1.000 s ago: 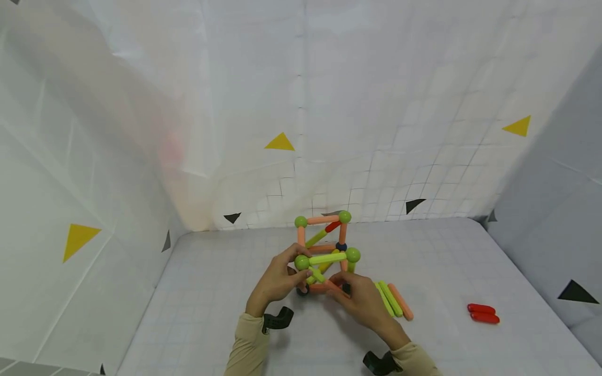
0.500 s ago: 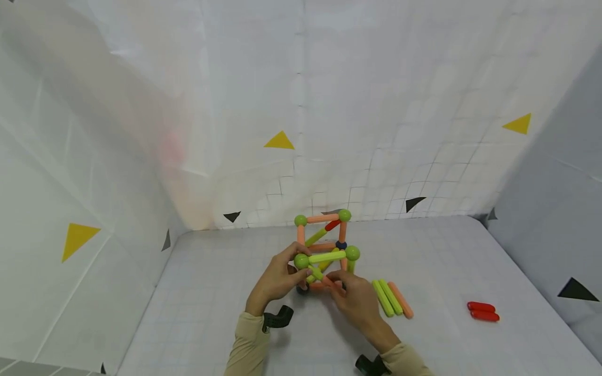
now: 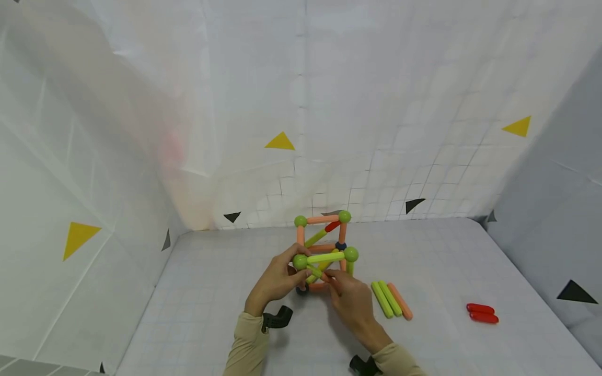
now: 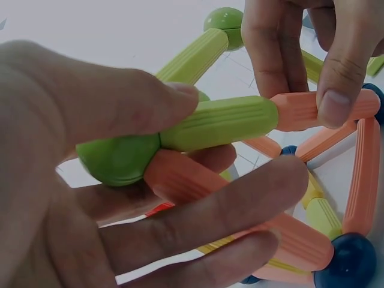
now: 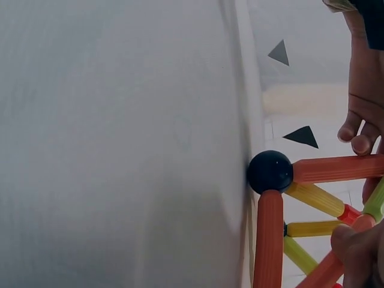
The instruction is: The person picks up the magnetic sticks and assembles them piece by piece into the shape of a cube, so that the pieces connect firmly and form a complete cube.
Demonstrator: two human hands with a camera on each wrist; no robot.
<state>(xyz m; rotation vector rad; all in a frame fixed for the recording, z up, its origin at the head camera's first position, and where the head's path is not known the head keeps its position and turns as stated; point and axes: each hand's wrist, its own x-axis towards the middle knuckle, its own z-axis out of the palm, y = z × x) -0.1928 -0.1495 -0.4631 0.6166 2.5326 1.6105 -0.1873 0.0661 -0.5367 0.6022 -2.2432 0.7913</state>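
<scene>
A box-shaped frame of toy building rods and balls stands on the table; its near top bar is a light green rod (image 3: 326, 257) between green balls. My left hand (image 3: 273, 282) grips the near left green ball (image 4: 120, 159), thumb lying over the ball and the start of a slanting green rod (image 4: 222, 123). At that rod's far end, an orange rod (image 4: 297, 111) meets it end to end. My right hand (image 3: 352, 303) pinches this orange rod between thumb and fingers; its other end reaches a dark blue ball (image 4: 373, 96) low on the frame, overlapping it in the left wrist view.
Right of the frame lie two light green rods (image 3: 385, 299) and a loose orange rod (image 3: 400, 301) side by side. Farther right are two short red rods (image 3: 482, 313). A white wall with yellow and black triangles rises behind the table (image 3: 211, 292).
My right hand has shifted left and turned, swinging the orange rod in beneath the near side of the frame. My left hand keeps its grip, almost still.
</scene>
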